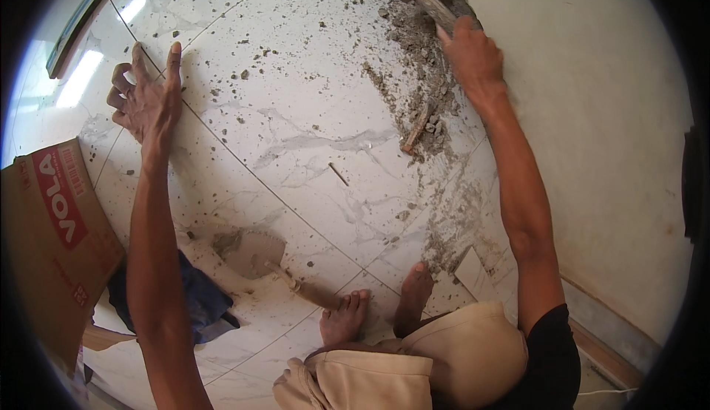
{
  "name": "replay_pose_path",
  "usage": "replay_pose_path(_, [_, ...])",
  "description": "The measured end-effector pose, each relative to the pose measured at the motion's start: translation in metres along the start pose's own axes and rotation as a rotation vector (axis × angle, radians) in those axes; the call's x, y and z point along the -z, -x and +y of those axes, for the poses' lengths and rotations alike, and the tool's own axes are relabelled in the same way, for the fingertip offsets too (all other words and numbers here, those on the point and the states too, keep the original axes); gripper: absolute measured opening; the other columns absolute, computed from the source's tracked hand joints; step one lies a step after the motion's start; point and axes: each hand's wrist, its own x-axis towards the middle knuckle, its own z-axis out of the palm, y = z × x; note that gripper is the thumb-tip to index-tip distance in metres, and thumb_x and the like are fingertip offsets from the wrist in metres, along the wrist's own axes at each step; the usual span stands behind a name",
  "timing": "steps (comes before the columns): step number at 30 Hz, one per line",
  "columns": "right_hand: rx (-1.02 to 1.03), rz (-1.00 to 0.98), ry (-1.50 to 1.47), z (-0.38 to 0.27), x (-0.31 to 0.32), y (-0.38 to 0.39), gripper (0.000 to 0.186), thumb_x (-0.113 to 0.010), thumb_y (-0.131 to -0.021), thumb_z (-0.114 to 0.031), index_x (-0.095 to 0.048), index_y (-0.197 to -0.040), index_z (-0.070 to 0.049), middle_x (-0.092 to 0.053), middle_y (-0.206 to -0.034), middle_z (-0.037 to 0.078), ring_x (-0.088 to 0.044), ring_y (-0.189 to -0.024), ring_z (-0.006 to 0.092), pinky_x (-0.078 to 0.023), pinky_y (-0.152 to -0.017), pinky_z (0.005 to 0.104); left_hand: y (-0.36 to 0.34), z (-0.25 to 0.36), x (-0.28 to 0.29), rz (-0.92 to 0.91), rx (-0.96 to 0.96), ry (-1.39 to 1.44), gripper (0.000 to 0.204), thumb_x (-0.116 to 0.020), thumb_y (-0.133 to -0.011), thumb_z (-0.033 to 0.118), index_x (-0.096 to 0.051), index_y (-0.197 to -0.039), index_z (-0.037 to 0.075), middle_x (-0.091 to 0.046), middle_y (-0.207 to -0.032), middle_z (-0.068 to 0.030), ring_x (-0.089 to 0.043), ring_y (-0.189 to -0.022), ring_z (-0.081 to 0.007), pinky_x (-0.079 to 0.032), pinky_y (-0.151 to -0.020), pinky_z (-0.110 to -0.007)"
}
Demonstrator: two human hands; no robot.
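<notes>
My right hand (475,59) grips the wooden handle of a hammer (438,12) at the far right, beside the wall. The hammer's metal head lies over grey, crumbled mortar rubble (421,48). At the far left, my left hand (150,99) has its fingers spread and bent, with the tips at the white marbled floor tiles (296,99); it holds nothing. Nearer me on the rubble lies a narrow brown piece (418,127), of a kind I cannot make out. A thin dark nail-like piece (339,174) rests on the tiles in the middle.
A trowel (255,253) lies near my bare feet (345,317). At the left stand a cardboard box (44,262) and dark blue cloth or plastic (200,299). A long dark-edged strip (81,25) is at the far left. A pale wall (584,114) borders the right side.
</notes>
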Motion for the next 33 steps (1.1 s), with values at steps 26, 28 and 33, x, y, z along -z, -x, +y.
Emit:
replay_pose_path(26, [-0.025, -0.244, -0.009, -0.037, 0.022, 0.02, 0.044, -0.057, -0.096, -0.044, -0.054, -0.099, 0.0, -0.067, -0.073, 0.02, -0.068, -0.061, 0.0368, -0.055, -0.051, 0.0489, 0.0, -0.004, 0.005, 0.0, 0.012, -0.006, 0.089, -0.038, -0.082, 0.083, -0.037, -0.149, 0.024, -0.034, -0.144, -0.0135, -0.026, -0.135, -0.0378, -0.024, -0.106, -0.058])
replay_pose_path(28, [0.101, -0.247, -0.03, -0.045, 0.026, 0.03, 0.043, -0.057, -0.096, -0.043, -0.054, -0.1, 0.0, -0.068, -0.078, 0.022, -0.068, -0.062, 0.0375, -0.055, -0.053, 0.0507, -0.001, -0.009, 0.005, 0.007, 0.006, 0.0, 0.09, -0.037, -0.081, 0.083, -0.037, -0.149, 0.024, -0.034, -0.144, -0.0137, -0.026, -0.135, -0.0381, -0.024, -0.106, -0.058])
replay_pose_path(33, [0.078, -0.066, 0.109, 0.007, 0.015, 0.012, 0.037, -0.059, -0.096, -0.038, -0.051, -0.092, -0.002, -0.066, -0.069, 0.02, -0.069, -0.059, 0.0354, -0.056, -0.05, 0.0477, -0.001, -0.002, 0.0, 0.0, 0.002, 0.013, 0.091, -0.037, -0.081, 0.084, -0.038, -0.149, 0.024, -0.034, -0.144, -0.0139, -0.026, -0.135, -0.0385, -0.024, -0.106, -0.058])
